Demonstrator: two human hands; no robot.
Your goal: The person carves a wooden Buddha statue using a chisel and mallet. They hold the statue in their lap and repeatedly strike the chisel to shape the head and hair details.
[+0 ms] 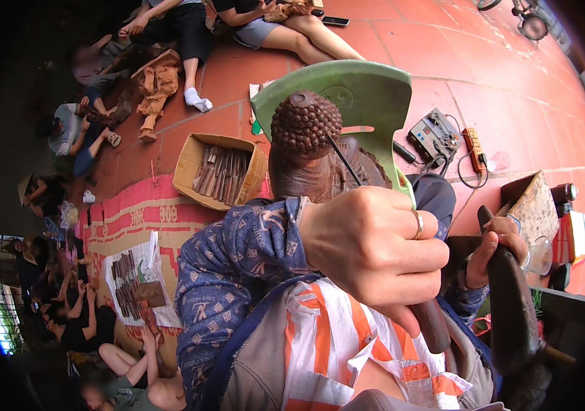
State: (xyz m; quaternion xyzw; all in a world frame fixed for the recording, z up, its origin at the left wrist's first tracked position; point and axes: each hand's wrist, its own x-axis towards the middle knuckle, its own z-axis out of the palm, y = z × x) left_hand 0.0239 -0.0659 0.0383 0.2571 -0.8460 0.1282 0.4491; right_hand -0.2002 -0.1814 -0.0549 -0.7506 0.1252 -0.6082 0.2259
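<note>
My left hand [374, 246], with a ring on one finger, is closed around a carving chisel [433, 327]. The dark handle sticks out below the fist. Its thin metal shaft slants up to the knobbly curls of a dark brown wooden carved figure [306, 127], where the tip meets the head's side. That figure rests against a green plastic chair [374, 89]. At the right, my right hand [499, 250] is wrapped around the narrower part of a dark, club-shaped wooden mallet [513, 308], held apart from the chisel. My left fist hides part of the carving.
Left of the chair stands a cardboard box [193, 168] of chisels. More tools lie on white paper [111, 267] over a red patterned mat [135, 212]. To the right are a grey control box [435, 137] and an orange power strip [474, 149] with cords. Several people sit at the left and top.
</note>
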